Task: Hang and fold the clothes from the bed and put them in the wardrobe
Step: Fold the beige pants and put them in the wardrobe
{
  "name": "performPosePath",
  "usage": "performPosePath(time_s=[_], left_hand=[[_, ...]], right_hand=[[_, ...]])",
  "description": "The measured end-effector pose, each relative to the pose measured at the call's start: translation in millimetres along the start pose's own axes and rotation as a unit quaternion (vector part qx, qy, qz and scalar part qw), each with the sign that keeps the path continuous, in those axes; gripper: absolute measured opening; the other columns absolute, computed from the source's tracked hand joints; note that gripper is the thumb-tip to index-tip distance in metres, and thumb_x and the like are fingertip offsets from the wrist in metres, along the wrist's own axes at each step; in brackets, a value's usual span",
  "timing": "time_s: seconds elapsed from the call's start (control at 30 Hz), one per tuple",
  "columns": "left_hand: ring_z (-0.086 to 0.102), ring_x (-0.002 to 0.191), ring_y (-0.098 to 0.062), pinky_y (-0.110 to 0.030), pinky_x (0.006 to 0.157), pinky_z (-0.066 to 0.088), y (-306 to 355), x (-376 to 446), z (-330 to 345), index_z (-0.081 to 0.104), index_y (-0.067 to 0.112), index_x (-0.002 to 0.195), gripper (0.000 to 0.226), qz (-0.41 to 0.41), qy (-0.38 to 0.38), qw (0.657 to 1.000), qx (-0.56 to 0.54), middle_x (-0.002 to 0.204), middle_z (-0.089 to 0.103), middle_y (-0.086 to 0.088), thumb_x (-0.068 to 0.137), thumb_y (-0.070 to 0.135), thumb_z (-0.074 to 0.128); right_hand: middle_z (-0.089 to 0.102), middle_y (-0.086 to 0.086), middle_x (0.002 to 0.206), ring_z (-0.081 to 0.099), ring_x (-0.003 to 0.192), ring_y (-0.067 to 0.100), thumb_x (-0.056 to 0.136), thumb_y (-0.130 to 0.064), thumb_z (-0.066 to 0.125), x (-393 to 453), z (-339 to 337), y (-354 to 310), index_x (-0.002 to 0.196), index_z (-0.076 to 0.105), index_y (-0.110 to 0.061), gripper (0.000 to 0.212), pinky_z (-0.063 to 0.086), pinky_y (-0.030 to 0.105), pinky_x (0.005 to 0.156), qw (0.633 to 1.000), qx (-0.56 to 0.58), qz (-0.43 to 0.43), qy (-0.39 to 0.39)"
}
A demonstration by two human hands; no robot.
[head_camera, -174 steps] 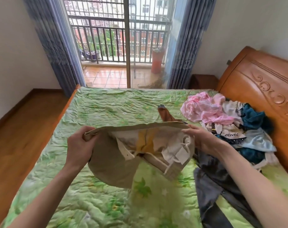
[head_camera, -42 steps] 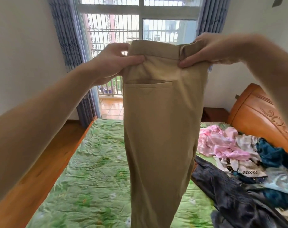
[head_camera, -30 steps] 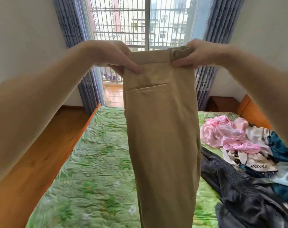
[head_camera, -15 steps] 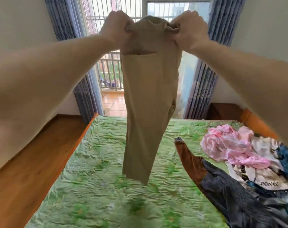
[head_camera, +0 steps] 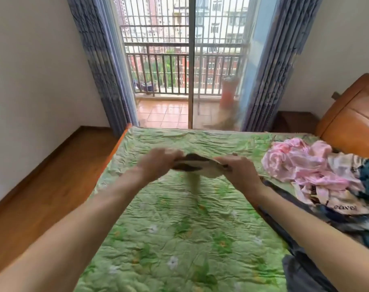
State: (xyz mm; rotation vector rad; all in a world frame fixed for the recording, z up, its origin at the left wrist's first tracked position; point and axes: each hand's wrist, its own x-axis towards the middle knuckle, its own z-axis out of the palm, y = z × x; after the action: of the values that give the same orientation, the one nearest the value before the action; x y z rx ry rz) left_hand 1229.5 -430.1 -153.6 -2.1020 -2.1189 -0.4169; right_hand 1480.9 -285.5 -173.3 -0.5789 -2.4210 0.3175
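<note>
A green bed cover (head_camera: 179, 239) fills the room's middle. Both hands, the left hand (head_camera: 158, 163) and the right hand (head_camera: 240, 171), pinch the tan trousers (head_camera: 202, 167) over it, blurred. A heap of clothes (head_camera: 318, 175) lies on the right.

arms: two bare forearms come in from the bottom corners, no sleeves in view anywhere
left hand (head_camera: 158, 163): bare, no glove, kinda motion-blurred so fine detail is lost
right hand (head_camera: 240, 171): bare too, no glove, bit sharper than the other one
wrists: no watch, band or bracelet that I can make out
rings: fingers too smeared to tell
rest of the person: out of frame
</note>
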Motion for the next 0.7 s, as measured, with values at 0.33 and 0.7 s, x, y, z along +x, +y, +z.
performPosePath(time_s=[0.33,0.7], left_hand=[[0.065,0.114,-0.039,-0.048,0.091,0.049,89.6,-237.9,236.1,0.055,0.008,0.123,0.030,-0.058,-0.352,0.933,-0.052,0.123,0.066,-0.015,0.096,-0.002,0.046],[0.060,0.117,-0.036,-0.045,0.087,0.047,132.5,-356.8,336.4,0.050,0.008,0.129,0.036,-0.083,-0.424,0.892,-0.133,0.127,0.058,-0.014,0.094,-0.002,0.046]], right_hand=[[0.075,0.006,0.110,0.070,0.102,0.034,0.098,-0.032,0.045,-273.3,164.9,-13.9,0.108,0.071,-0.025,0.028,0.045,0.041,0.069,0.901,-0.064,0.020,-0.429],[0.067,0.001,0.069,0.070,0.063,0.024,0.076,-0.017,0.064,-420.1,233.5,-46.9,0.073,0.057,-0.021,0.008,0.024,0.029,0.050,0.866,-0.082,0.075,-0.488]])
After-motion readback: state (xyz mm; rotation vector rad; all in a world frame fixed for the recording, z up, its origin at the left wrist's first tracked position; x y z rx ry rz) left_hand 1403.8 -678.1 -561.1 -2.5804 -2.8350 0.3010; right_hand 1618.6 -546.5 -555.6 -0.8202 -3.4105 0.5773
